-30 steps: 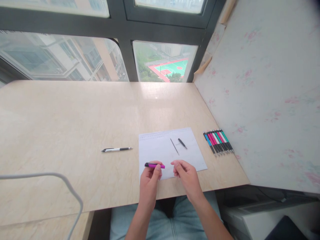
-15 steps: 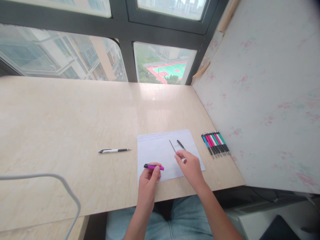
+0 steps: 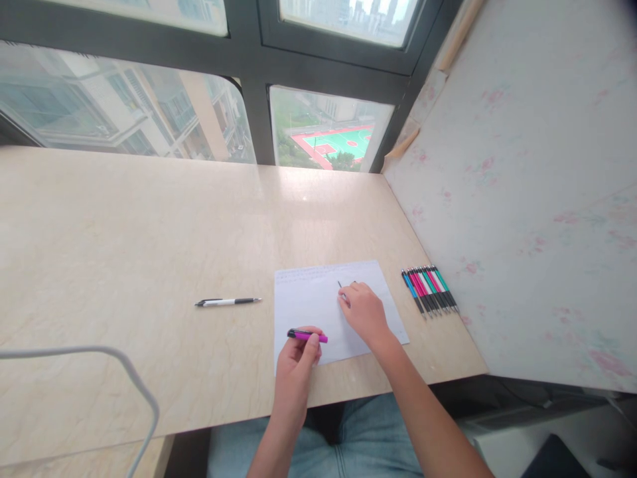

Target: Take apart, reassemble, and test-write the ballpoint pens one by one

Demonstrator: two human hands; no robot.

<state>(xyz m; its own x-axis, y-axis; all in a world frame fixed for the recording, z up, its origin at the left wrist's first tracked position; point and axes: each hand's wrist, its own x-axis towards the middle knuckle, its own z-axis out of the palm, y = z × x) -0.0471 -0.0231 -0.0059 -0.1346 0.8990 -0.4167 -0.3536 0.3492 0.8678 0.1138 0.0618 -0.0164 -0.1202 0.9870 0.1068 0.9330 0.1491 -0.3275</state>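
Note:
My left hand point(image 3: 297, 362) is closed around the purple barrel of a pen point(image 3: 308, 336) with a black clip end, held level above the near edge of a sheet of paper point(image 3: 308, 309). Over the paper's right part, my right hand point(image 3: 365, 312) reaches with curled fingers. The tip of a thin dark refill point(image 3: 340, 284) shows just beyond these fingertips; the rest of it is covered. A tiny bit of a black pen part point(image 3: 355, 283) peeks out behind the knuckles. What my right fingers grip is hidden.
Left of the paper lies a white and black pen point(image 3: 227, 302). A row of several coloured pens point(image 3: 428, 291) lies on the right by the patterned wall point(image 3: 522, 199). A grey cable point(image 3: 134, 372) curves over the table's left front. Windows line the back.
My right hand has moved forward and slightly left over the paper, covering most of the refill and the black pen part. The left hand with the purple barrel stays put.

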